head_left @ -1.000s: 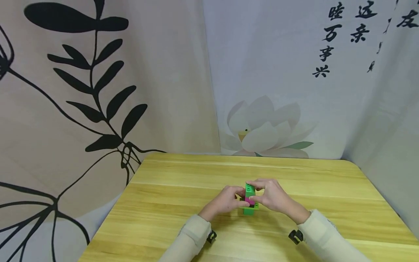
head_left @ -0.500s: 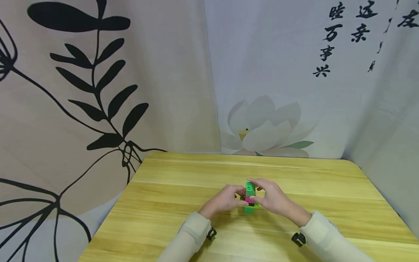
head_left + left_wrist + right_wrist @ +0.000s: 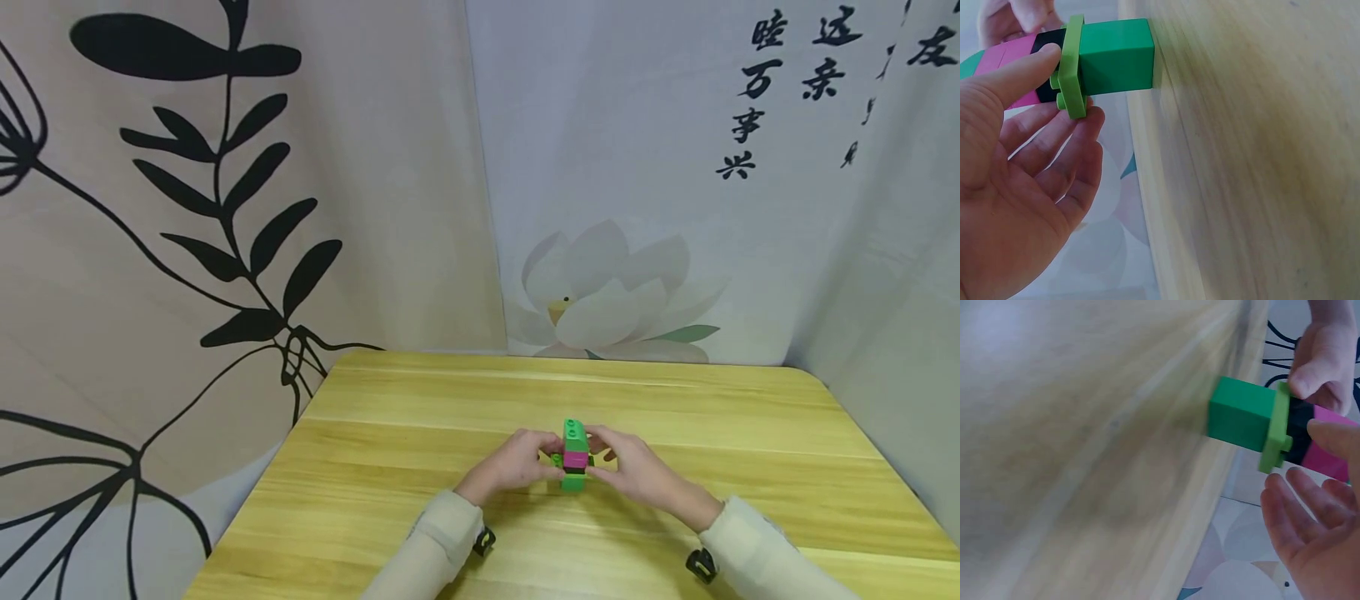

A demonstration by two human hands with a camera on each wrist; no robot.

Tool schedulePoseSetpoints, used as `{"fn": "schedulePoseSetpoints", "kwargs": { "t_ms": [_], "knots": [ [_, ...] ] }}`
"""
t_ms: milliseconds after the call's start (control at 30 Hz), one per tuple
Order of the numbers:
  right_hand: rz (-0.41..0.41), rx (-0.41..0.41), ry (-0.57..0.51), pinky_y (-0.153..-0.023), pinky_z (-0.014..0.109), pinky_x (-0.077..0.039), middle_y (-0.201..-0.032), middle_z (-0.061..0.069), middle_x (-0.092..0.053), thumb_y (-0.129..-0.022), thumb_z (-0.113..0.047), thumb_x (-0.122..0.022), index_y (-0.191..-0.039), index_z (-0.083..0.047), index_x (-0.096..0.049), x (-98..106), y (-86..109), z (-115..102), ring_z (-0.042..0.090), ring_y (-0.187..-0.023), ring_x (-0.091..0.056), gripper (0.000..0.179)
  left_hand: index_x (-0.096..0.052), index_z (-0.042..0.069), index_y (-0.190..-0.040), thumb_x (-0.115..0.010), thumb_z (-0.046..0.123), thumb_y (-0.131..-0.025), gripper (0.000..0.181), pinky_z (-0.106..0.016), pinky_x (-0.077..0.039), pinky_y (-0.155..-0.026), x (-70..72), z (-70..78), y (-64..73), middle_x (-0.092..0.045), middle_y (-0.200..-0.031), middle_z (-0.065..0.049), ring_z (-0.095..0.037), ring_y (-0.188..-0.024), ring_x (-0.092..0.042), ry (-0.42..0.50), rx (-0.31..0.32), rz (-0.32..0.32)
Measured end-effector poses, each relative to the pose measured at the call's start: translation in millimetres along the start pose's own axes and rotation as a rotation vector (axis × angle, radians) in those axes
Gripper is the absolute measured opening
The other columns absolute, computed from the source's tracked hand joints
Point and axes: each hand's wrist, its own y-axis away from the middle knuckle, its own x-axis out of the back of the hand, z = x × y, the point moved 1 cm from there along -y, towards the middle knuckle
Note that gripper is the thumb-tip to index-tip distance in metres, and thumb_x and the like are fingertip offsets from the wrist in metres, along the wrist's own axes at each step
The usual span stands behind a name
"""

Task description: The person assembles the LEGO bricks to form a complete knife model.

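Observation:
A tower of toy building bricks (image 3: 575,459) stands upright on the wooden table, between both hands. From the bottom it has a green brick (image 3: 1117,56), a thin lime-green plate (image 3: 1071,69) that juts out sideways with studs showing, a black brick (image 3: 1299,430), a pink layer and a green sloped top (image 3: 574,433). My left hand (image 3: 517,460) holds the tower from the left, thumb over the black brick and fingers curved behind. On the other side, my right hand (image 3: 637,468) has its thumb at the black and pink bricks and its fingers curved beyond the tower.
The wooden table (image 3: 420,400) reaches back to a hanging curtain (image 3: 405,183) printed with leaves, a lotus and writing. A black band part (image 3: 484,542) shows at the left wrist, another black part (image 3: 702,565) at the right.
My right hand has come down from the tower's green top to its lower side, its wrist shifting right. The left hand stays nearly where it was.

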Motion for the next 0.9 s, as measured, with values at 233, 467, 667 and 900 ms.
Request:
{"fn": "schedulePoseSetpoints", "kwargs": {
  "t_ms": [233, 467, 667, 900],
  "knots": [
    [-0.032, -0.002, -0.013, -0.072, 0.030, -0.053, -0.099, 0.001, -0.066, -0.080, -0.013, -0.076, -0.126, -0.005, -0.052, -7.5, 3.6, 9.0, 0.015, -0.085, -0.062, 0.053, -0.066, 0.017, -0.109, -0.080, 0.019, -0.077, 0.035, -0.025, -0.046, -0.085, -2.4, -0.6, 0.0, -0.065, -0.100, 0.014, 0.000, -0.091, -0.056, -0.009, -0.017, -0.002],
    [-0.038, -0.007, -0.033, -0.070, 0.028, -0.053, -0.097, 0.000, -0.066, -0.082, -0.016, -0.075, -0.120, -0.008, -0.055, -9.4, 0.1, 12.6, 0.012, -0.084, -0.062, 0.043, -0.066, 0.016, -0.109, -0.079, 0.017, -0.077, 0.035, -0.024, -0.047, -0.082, -2.1, 0.8, 0.5, -0.066, -0.100, 0.013, 0.001, -0.091, -0.056, -0.031, -0.030, 0.008],
    [-0.047, -0.056, -0.067, -0.071, 0.029, -0.053, -0.097, 0.001, -0.067, -0.085, -0.017, -0.072, -0.122, -0.007, -0.055, -7.8, -1.5, 11.6, 0.013, -0.084, -0.062, 0.043, -0.066, 0.014, -0.113, -0.078, 0.017, -0.079, 0.036, -0.026, -0.046, -0.085, -1.1, 2.4, 0.7, -0.067, -0.102, 0.010, -0.001, -0.092, -0.058, -0.050, -0.027, 0.013],
    [-0.038, -0.082, -0.102, -0.070, 0.029, -0.053, -0.098, 0.002, -0.067, -0.087, -0.018, -0.070, -0.127, 0.000, -0.050, -5.7, -6.7, 13.6, 0.017, -0.087, -0.063, 0.047, -0.061, 0.012, -0.122, -0.071, 0.022, -0.086, 0.039, -0.026, -0.048, -0.084, -0.6, 0.9, -2.4, -0.066, -0.109, 0.005, -0.006, -0.096, -0.059, -0.038, 0.012, 0.021]
  ]
}}
